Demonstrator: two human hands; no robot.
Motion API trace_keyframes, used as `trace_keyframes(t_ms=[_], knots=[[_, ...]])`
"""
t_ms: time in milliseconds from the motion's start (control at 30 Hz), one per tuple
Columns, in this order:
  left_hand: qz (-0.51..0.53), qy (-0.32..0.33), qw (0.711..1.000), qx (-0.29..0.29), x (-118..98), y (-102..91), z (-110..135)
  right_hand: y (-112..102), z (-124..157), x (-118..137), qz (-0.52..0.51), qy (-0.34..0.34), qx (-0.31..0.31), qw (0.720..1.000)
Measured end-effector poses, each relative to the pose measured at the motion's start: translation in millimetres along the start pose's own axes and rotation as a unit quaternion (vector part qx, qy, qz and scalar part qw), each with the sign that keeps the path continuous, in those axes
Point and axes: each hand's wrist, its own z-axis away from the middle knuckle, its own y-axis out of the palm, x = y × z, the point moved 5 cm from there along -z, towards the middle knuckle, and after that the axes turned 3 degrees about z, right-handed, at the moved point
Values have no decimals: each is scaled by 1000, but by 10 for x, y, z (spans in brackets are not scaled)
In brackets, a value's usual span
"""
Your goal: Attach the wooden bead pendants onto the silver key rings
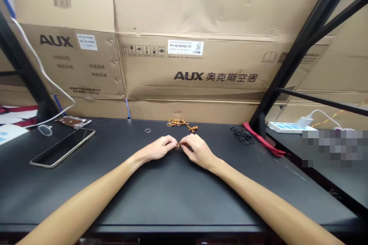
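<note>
Both hands meet above the middle of the black table. My left hand (161, 147) is closed in a pinch on one side of a small brown, cord-like piece (178, 146). From the other side, my right hand (198, 150) pinches the same piece between thumb and fingertips. Its exact kind is too small to make out, and the fingertips partly cover it. Just beyond the hands lie several orange-brown beaded charms (176, 122) on cords. A thin metal ring (147, 130) rests apart from them, beyond my left hand.
A smartphone (63, 147) lies at left, near a brown packet (73, 121). Black clips or loops (243, 136) are heaped at right beside a red strap (266, 141). Cardboard (184, 61) walls off the back of the table (172, 195). A power strip (284, 127) sits beyond the right-hand frame.
</note>
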Motion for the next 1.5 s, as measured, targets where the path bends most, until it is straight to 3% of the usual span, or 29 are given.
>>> trace_keyframes(t_ms=[467, 733, 900, 1233, 1500], knots=[[16, 16, 1000, 16, -57, 1, 6, -73, 30, 66, 120, -116, -40, 985], [15, 12, 999, 26, -46, 1, 7, -84, 49, 71, 125, -128, -74, 981], [16, 13, 999, 31, -62, 0, 19, -82, 44, 80, 126, -131, -62, 981], [2, 20, 1000, 14, 2, -2, 0, 22, 27, 32, 56, -97, 38, 993], [-172, 94, 981, 5, -102, -18, 30, 87, 35, -121, 14, 15, 90, 996]])
